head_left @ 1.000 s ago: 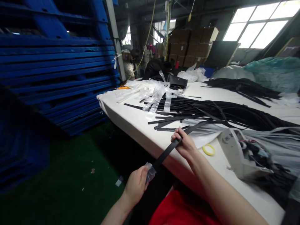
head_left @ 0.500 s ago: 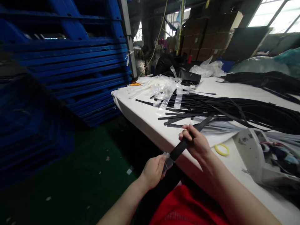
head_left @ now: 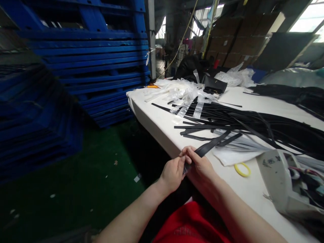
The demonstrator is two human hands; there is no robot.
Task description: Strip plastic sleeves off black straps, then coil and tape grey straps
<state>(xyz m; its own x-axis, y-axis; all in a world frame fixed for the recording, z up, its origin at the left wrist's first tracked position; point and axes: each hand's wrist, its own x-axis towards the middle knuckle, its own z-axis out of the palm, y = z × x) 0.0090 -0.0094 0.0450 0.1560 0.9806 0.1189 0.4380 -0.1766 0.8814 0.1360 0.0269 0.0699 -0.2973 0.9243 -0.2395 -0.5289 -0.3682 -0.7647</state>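
Note:
Just off the table's front edge, my left hand and my right hand meet around the end of a flat black strap. A bit of clear plastic sleeve shows between them at that end, pinched by my left fingers. The right fingers are closed round the strap just above it. From there the strap runs up and right over the tabletop. Beyond my hands lies a pile of long black straps, with clear plastic sleeves heaped at its far left end.
On the white table are a yellow ring, a white bin of odds and ends and a black pouch. Blue pallets are stacked left of the table. Scraps dot the green floor.
My right hand has slid down the strap to my left hand, so the two now touch at the sleeved end. The view has shifted slightly.

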